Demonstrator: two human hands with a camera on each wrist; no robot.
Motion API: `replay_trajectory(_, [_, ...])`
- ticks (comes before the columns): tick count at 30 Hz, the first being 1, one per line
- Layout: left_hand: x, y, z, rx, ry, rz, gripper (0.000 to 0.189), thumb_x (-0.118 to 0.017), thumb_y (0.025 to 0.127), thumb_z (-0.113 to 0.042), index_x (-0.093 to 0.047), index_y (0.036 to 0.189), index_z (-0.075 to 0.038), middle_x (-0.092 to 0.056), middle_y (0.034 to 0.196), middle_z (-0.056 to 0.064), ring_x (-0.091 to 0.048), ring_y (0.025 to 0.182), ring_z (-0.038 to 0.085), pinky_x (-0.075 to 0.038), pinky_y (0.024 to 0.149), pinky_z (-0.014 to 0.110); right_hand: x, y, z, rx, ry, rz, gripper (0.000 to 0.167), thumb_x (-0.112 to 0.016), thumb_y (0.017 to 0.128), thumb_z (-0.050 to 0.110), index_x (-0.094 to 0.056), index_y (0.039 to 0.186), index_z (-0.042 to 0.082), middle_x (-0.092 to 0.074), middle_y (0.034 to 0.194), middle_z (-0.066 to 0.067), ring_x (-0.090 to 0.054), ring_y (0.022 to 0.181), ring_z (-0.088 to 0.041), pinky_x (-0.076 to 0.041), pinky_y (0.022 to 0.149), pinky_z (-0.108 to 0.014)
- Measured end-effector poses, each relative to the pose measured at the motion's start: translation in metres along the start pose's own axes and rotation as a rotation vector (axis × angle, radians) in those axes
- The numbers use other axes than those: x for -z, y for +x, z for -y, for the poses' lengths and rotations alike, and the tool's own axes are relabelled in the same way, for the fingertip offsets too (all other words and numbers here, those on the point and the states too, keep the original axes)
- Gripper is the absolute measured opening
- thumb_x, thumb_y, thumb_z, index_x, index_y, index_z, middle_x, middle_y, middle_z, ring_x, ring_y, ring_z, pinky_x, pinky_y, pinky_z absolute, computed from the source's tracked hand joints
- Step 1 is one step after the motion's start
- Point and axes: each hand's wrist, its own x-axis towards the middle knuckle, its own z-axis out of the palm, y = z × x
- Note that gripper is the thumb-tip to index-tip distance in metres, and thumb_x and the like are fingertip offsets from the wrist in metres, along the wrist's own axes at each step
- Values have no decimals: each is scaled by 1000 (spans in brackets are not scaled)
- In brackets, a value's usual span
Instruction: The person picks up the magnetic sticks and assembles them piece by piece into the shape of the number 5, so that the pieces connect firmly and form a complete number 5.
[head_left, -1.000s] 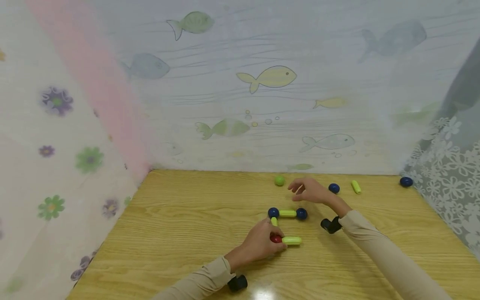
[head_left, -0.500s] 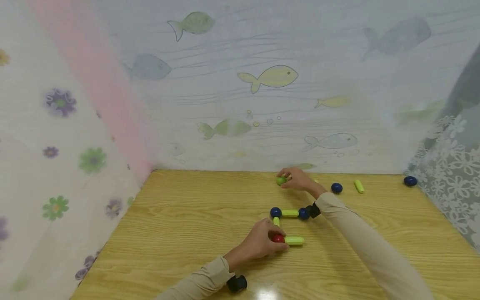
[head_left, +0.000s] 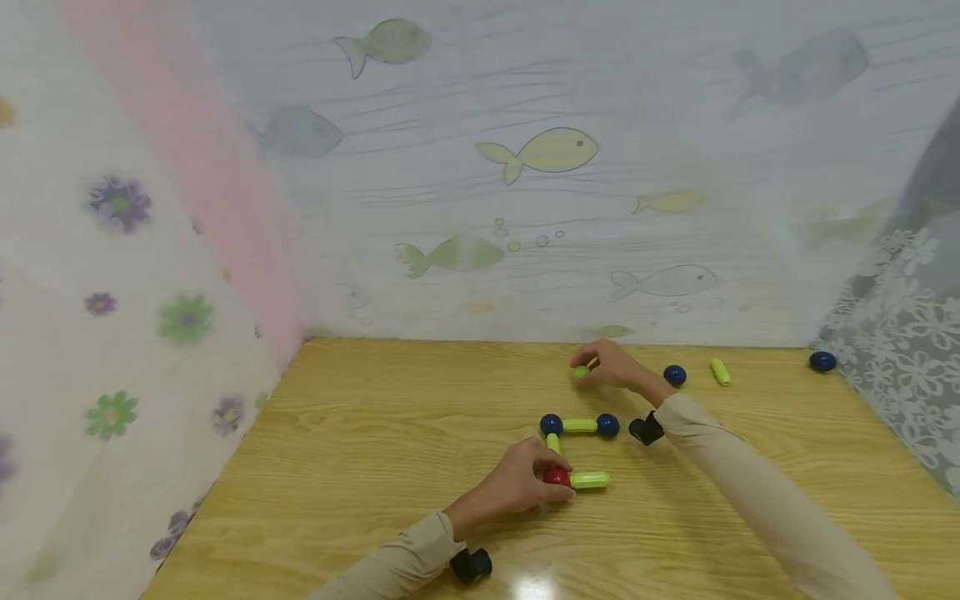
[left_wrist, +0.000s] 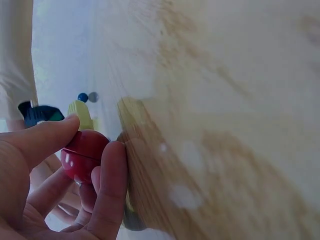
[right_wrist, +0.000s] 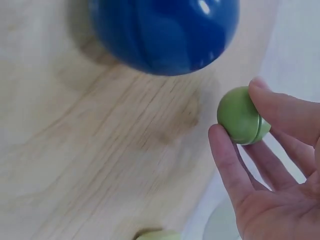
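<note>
My left hand (head_left: 517, 479) pinches a red ball (left_wrist: 86, 156) between thumb and fingers. From that ball a yellow-green rod (head_left: 591, 480) points right, and another short rod (head_left: 553, 443) leads back to a blue ball (head_left: 551, 425). A third rod (head_left: 579, 426) links this one to a second blue ball (head_left: 608, 426), so the pieces form a three-sided outline. Farther back, my right hand (head_left: 609, 365) holds a green ball (right_wrist: 241, 116) between thumb and fingertips. In the right wrist view a blue ball (right_wrist: 165, 32) looms large beside that hand.
Toward the table's back edge lie a loose blue ball (head_left: 675, 375), a yellow-green rod (head_left: 720, 372) and another blue ball (head_left: 822, 361) by the right curtain. A fish-patterned curtain (head_left: 450, 208) rises behind the wooden table (head_left: 360, 417).
My right hand went left to the green ball, took hold of it and brought it slightly right and nearer. My left hand keeps its grip on the red ball.
</note>
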Motion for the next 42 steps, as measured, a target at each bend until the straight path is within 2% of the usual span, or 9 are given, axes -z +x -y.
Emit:
replay_trajectory(6, [1, 0, 0, 12, -18, 2, 30, -80, 78, -28, -74, 103, -13, -53, 86, -5, -46, 77, 6, -45, 62, 19, 7, -25, 4, -36, 9, 2, 28, -71, 83, 4, -64, 108, -6, -64, 106, -18, -60, 98, -36, -50, 84, -46])
replay_trajectory(16, [2, -1, -3, 13, -36, 7, 30, -79, 78, -25, -73, 103, -10, -53, 88, -4, -47, 78, 7, -46, 63, 18, 11, -81, 14, 22, 108, 11, 31, -70, 87, 11, -63, 112, -5, -62, 111, -17, -60, 101, -35, -53, 81, -39])
replay_trajectory(22, [1, 0, 0, 9, -30, 4, 29, -79, 78, -25, -73, 103, -11, -54, 88, -6, -47, 78, 6, -46, 64, 19, 3, -108, 17, 39, 157, -8, 31, -72, 84, 11, -64, 110, -3, -62, 112, -17, -60, 100, -33, -53, 80, -34])
replay_trajectory(27, [1, 0, -1, 2, -19, 7, 28, -80, 78, -25, -73, 102, -12, -54, 87, -7, -46, 78, 6, -45, 64, 19, -9, -127, 19, 35, 219, 20, 29, -72, 84, 10, -65, 109, -3, -61, 113, -20, -61, 98, -25, -53, 78, -30])
replay_trajectory(34, [1, 1, -4, 39, -71, 17, 28, -79, 79, -23, -73, 104, -11, -53, 91, -5, -48, 81, 10, -48, 59, 20, -27, -143, 24, 84, 304, 77, 29, -71, 85, 10, -63, 108, -5, -62, 107, -21, -61, 95, -15, -54, 74, -31])
replay_trajectory(37, [1, 1, -6, 60, -113, 23, 27, -78, 80, -20, -72, 104, -11, -52, 93, -3, -49, 81, 11, -50, 53, 23, -32, -145, 26, 65, 314, 81, 28, -72, 85, 11, -64, 107, -4, -62, 107, -19, -61, 95, -15, -54, 76, -30])
replay_trajectory(42, [0, 3, -7, 80, -157, 35, 26, -78, 80, -17, -71, 104, -8, -52, 93, 0, -55, 66, 12, -50, 46, 24, -35, -147, 27, 11, 305, 66, 27, -72, 84, 10, -64, 107, -2, -62, 108, -17, -61, 95, -19, -53, 76, -30])
